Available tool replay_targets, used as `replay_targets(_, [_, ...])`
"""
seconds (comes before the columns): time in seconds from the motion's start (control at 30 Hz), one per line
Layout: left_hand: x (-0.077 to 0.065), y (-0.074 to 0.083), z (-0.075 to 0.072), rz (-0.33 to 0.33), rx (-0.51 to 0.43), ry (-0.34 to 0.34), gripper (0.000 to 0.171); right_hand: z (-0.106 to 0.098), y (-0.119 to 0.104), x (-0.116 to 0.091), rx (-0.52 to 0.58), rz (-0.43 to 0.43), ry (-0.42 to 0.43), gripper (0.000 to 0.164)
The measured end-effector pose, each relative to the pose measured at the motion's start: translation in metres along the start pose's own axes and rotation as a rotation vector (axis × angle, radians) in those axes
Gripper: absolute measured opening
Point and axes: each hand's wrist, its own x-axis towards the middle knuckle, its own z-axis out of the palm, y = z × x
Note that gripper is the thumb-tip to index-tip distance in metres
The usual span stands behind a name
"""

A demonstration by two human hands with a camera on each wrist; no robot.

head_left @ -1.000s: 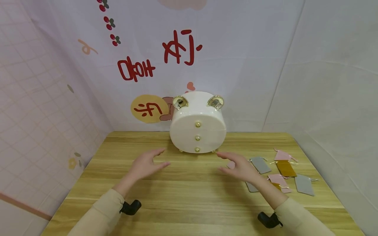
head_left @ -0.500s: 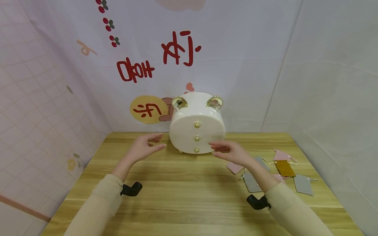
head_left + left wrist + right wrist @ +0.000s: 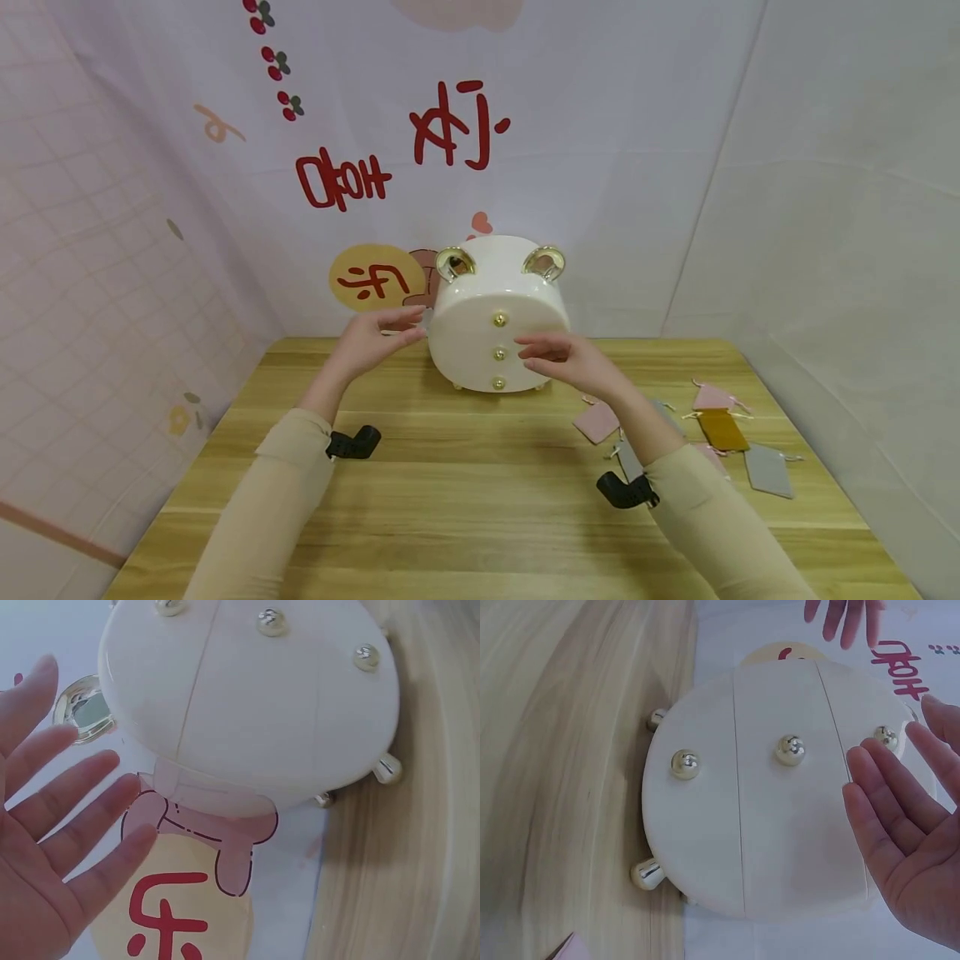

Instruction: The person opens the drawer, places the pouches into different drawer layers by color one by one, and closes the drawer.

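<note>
A white rounded drawer box with two gold ears and small gold feet stands at the back of the table. Three gold knobs run down its front, and seams between its drawers show in the right wrist view. My left hand hovers beside the box's left side with fingers extended, holding nothing; its spread fingers also show in the left wrist view. In front of the box's right half my right hand is raised, fingers loosely bent and empty. In the head view neither hand clearly touches the box.
Several small drawstring pouches lie on the right of the wooden table: pink, mustard and grey. A printed cloth hangs close behind the box. My right forearm covers some pouches.
Both hands have risen and moved forward toward the box. The right hand has also shifted left, across the box's front. The box and pouches have stayed in place.
</note>
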Motion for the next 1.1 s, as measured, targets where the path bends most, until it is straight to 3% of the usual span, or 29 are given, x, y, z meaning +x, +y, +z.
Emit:
replay_targets(0.37, [0.026,0.01,0.004,-0.012,-0.111,0.045,0.044,0.001,-0.006,0.02,0.074,-0.001,0.043,0.043])
replay_targets(0.73, [0.046,0.009,0.01,0.019,-0.162,0.08,0.04,0.003,-0.009,0.035,0.115,-0.003,0.079,0.039])
replay_targets(1.1, [0.062,0.011,0.017,-0.016,-0.157,0.104,0.032,0.003,-0.013,0.042,0.13,0.046,0.089,0.037])
